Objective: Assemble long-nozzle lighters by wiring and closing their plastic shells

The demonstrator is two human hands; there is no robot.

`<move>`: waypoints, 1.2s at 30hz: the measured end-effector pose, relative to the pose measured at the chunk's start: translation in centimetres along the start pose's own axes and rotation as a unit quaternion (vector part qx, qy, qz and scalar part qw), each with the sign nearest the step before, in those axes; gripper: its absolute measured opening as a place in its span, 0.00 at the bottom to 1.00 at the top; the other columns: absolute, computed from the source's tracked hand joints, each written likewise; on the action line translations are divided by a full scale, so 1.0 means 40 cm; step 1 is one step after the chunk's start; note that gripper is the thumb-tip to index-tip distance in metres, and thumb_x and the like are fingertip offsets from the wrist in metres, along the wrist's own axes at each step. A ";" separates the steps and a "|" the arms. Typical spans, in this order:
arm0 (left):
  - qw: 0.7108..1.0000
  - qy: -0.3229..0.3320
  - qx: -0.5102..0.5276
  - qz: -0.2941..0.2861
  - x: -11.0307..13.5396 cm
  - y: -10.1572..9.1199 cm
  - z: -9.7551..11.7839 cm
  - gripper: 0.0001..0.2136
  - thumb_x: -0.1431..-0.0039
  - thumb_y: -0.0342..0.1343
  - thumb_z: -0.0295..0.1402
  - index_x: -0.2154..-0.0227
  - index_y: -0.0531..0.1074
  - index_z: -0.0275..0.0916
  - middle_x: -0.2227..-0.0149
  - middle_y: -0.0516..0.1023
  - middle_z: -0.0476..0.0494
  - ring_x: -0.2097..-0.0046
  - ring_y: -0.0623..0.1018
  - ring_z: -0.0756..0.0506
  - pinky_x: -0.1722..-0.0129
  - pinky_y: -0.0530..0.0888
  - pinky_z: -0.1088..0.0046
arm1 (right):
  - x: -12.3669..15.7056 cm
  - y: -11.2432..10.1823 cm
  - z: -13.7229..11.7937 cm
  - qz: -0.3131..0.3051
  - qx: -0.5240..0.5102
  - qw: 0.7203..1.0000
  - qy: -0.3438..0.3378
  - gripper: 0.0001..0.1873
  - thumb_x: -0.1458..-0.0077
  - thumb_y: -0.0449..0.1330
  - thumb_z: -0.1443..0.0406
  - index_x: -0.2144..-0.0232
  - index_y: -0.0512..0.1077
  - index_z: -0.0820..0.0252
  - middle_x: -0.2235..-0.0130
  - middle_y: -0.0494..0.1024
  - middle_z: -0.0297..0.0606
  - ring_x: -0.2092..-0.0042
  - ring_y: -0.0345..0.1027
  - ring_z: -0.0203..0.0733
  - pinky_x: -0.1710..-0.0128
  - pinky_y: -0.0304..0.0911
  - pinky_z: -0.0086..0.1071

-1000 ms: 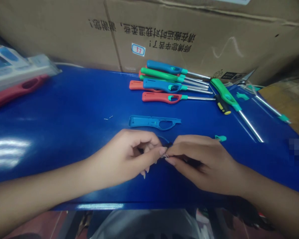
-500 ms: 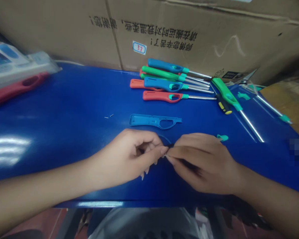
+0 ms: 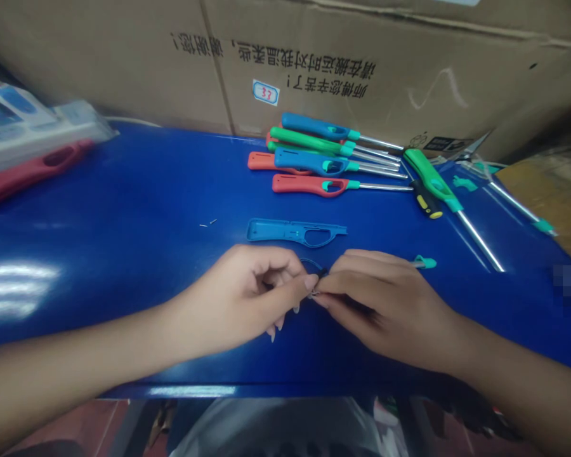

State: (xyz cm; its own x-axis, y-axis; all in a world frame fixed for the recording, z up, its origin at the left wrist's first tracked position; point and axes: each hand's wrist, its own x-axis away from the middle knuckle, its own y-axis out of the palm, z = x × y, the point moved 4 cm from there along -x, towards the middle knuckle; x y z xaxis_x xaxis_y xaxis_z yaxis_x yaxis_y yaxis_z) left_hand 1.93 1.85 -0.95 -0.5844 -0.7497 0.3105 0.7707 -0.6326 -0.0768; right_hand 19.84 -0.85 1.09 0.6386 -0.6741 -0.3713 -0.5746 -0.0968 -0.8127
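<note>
The left hand (image 3: 233,298) and right hand (image 3: 385,311) meet in a tight, steady fingertip pinch on a thin dark wire (image 3: 311,261), held just above the blue bench (image 3: 124,266), close below an open blue lighter shell (image 3: 295,233).

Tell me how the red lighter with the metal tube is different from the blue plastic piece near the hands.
The red utility lighter is a whole lighter, but the blue lighter shell half is only one open piece. The red utility lighter has a long metal tube, and the blue lighter shell half has none. The red utility lighter has a teal collar, and the blue lighter shell half shows none. Both lie flat on the blue table and have a loop-shaped handle.
</note>
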 end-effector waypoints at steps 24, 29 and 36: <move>0.976 -0.119 0.122 -0.136 -0.005 0.013 -0.008 0.15 0.37 0.65 0.42 0.73 0.73 0.36 0.79 0.71 0.53 0.80 0.72 0.55 0.83 0.73 0.86 | 0.006 -0.005 -0.028 0.040 0.135 0.989 -0.051 0.11 0.33 0.59 0.73 0.67 0.78 0.65 0.72 0.77 0.37 0.71 0.65 0.39 0.71 0.55 0.37; 0.977 -0.108 0.133 -0.128 -0.012 0.010 -0.019 0.16 0.38 0.67 0.42 0.72 0.74 0.36 0.78 0.72 0.54 0.80 0.73 0.54 0.84 0.74 0.85 | 0.007 -0.002 -0.016 0.028 0.119 0.992 -0.036 0.10 0.30 0.58 0.71 0.66 0.76 0.62 0.70 0.76 0.35 0.69 0.65 0.38 0.69 0.57 0.36; 0.968 -0.098 0.189 -0.130 -0.013 0.018 -0.026 0.20 0.37 0.65 0.50 0.70 0.74 0.36 0.74 0.74 0.50 0.77 0.75 0.52 0.80 0.78 0.80 | 0.006 -0.012 0.004 -0.012 0.044 0.998 -0.045 0.08 0.30 0.56 0.70 0.61 0.75 0.63 0.67 0.77 0.37 0.66 0.66 0.39 0.67 0.59 0.36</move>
State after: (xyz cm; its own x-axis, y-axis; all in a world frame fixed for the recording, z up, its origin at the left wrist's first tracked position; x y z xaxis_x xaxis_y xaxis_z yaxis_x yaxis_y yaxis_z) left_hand 2.52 1.57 -2.13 -0.7407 -0.4992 0.4496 0.6630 -0.6514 0.3691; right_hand 20.36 -0.87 1.32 0.6972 -0.6038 -0.3864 -0.5134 -0.0445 -0.8570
